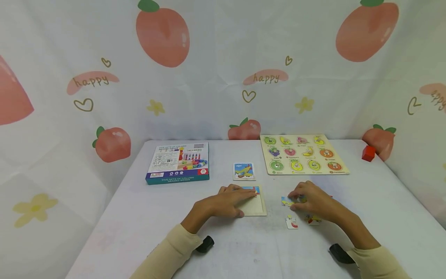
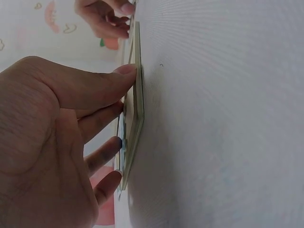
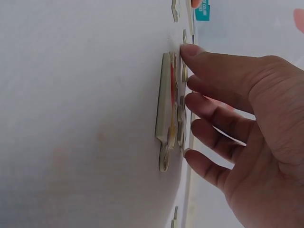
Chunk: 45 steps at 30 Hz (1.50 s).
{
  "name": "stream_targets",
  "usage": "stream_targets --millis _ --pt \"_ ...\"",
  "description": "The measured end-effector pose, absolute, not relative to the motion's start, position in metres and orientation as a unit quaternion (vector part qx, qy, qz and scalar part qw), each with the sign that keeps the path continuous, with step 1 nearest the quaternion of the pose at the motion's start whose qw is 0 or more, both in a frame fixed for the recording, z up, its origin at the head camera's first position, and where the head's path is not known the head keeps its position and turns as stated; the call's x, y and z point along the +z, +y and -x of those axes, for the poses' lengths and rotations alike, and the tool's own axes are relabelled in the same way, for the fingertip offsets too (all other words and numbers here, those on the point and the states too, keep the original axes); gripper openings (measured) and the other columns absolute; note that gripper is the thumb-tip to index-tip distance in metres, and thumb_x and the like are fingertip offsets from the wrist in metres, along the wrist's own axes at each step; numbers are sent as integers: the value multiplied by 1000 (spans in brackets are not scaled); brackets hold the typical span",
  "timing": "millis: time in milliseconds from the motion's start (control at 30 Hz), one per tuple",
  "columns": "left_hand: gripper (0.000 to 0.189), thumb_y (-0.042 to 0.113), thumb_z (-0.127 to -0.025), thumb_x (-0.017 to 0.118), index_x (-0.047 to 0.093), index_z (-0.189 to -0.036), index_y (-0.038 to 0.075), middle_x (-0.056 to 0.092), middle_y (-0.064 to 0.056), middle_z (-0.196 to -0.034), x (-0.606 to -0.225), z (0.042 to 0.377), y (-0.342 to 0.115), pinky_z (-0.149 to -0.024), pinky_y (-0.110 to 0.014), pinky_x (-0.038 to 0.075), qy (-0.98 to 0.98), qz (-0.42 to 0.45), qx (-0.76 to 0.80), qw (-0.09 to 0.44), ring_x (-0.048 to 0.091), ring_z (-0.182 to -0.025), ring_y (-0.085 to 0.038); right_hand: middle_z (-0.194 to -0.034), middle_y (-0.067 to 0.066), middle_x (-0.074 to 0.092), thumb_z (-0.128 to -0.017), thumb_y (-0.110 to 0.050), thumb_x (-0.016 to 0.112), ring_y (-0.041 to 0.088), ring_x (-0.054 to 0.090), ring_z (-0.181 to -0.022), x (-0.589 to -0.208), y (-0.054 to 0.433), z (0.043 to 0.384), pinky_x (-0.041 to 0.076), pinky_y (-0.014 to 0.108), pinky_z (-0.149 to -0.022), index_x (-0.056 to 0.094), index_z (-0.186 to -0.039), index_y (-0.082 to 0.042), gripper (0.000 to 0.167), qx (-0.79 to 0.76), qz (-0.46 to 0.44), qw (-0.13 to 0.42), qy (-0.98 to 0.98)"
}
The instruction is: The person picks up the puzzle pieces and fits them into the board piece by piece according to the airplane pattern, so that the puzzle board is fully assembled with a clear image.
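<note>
My left hand [image 1: 226, 201] lies over a small square wooden puzzle tray [image 1: 259, 210], its fingers reaching across the top. In the left wrist view the thumb touches the near edge of the tray [image 2: 138, 102], and the fingertips rest on its far part. A coloured puzzle strip [image 1: 257, 189] shows at the tray's upper right. To the right, my right hand [image 1: 315, 199] pinches a blue and yellow puzzle piece [image 1: 286, 201] between thumb and forefinger, low over the table. Loose pieces lie by it: a white and red one [image 1: 292, 223] and a darker group [image 1: 313, 220], partly hidden.
Behind the tray lies a small picture square with a yellow plane [image 1: 244, 171]. A boxed bead set [image 1: 178, 162] stands at the back left. A fruit puzzle board [image 1: 303, 155] is at the back right, with a red block [image 1: 368, 153] beyond it.
</note>
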<state>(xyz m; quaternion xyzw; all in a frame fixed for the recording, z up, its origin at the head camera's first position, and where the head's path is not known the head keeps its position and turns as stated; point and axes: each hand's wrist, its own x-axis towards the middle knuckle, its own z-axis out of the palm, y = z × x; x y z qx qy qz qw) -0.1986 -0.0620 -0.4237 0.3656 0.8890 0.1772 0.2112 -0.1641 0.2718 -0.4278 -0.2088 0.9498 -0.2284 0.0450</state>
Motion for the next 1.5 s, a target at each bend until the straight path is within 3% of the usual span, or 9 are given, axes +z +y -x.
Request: stream_targets --millis 267,500,833,1500 --pt "76 24 -100 71 36 -166 34 33 18 -171 -424 198 -61 -117 -47 31 889 -369 175 207 30 -155 -23 -101 -13 66 -87 -33 87 15 55 -101 -430 272 164 49 35 -87 82 -106 -17 25 -223 206 34 952" --pt "80 29 -99 75 35 -168 25 37 8 -170 -423 197 -64 -116 -48 35 894 -370 170 187 34 -154 -24 -99 -13 66 -88 -32 87 14 57 -100 -428 269 164 51 37 -87 83 -104 -16 24 -212 214 33 953" --pt "81 39 -93 82 46 -162 19 43 -4 -163 -420 197 -86 -118 -53 36 911 -330 189 160 38 -150 -26 -99 -13 66 -87 -37 88 13 56 -99 -427 268 164 51 38 -87 83 -104 -17 27 -206 207 37 956" --pt "73 38 -95 78 50 -159 18 45 1 -163 -423 193 -99 -118 -57 32 910 -322 201 166 36 -151 -29 -100 -11 69 -88 -36 87 15 59 -99 -425 265 164 52 42 -90 81 -101 -15 26 -209 216 36 953"
